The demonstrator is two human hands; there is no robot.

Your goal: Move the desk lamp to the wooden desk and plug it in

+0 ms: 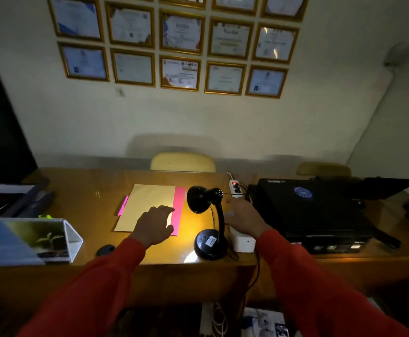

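Note:
A black desk lamp stands on the wooden desk near its front edge, lit, throwing yellow light on the desktop. Its cord runs back to a white power strip with a red light on. My left hand hovers open over a tan folder, left of the lamp. My right hand is open just right of the lamp's neck, above a white box. Neither hand holds anything.
A black printer fills the desk's right side. A desk calendar stands at front left, a small dark object beside it. A pink sheet lies under the folder. Two chairs stand behind the desk. Cables hang below.

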